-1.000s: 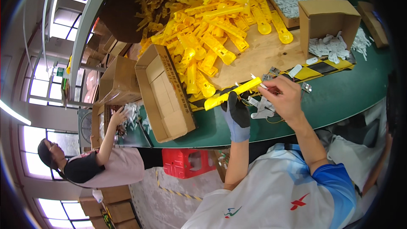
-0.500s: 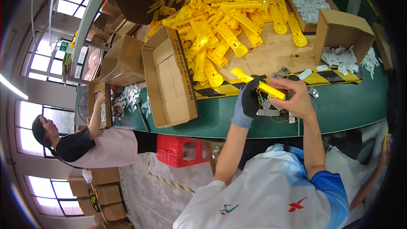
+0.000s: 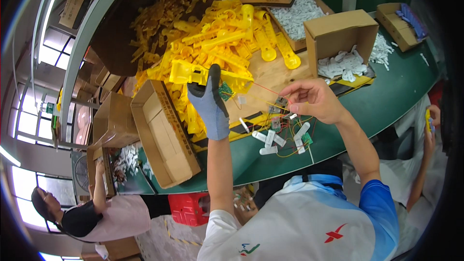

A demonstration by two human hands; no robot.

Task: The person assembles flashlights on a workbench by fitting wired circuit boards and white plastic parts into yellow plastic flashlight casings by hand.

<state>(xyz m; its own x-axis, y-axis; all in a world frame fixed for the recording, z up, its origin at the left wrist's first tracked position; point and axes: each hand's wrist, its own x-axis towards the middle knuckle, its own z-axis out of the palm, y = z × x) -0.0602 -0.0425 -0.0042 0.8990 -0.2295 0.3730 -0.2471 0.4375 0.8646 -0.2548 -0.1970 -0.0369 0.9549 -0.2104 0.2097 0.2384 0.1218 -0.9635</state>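
My left hand [image 3: 210,104], in a grey glove with black fingertips, grips a yellow plastic housing [image 3: 191,73] at the near edge of the yellow pile. A small green circuit board [image 3: 225,91] sits beside the glove. Thin red and yellow wires [image 3: 263,92] run from the board to my bare right hand [image 3: 314,99], which pinches them between thumb and fingers. Below my right hand, white plastic pieces [image 3: 268,138] and more loose wires lie on the green table [image 3: 386,101].
A big heap of yellow parts [image 3: 227,34] covers the wooden board behind. An open cardboard box [image 3: 164,135] stands left of my arm, and another box [image 3: 340,31] holds white pieces. A co-worker [image 3: 92,212] works lower left; another person's hand [image 3: 429,118] is at the right.
The long yellow part held between both hands is gone. My left hand has risen to the pile and holds a yellow housing, while my right hand now draws wires sideways.
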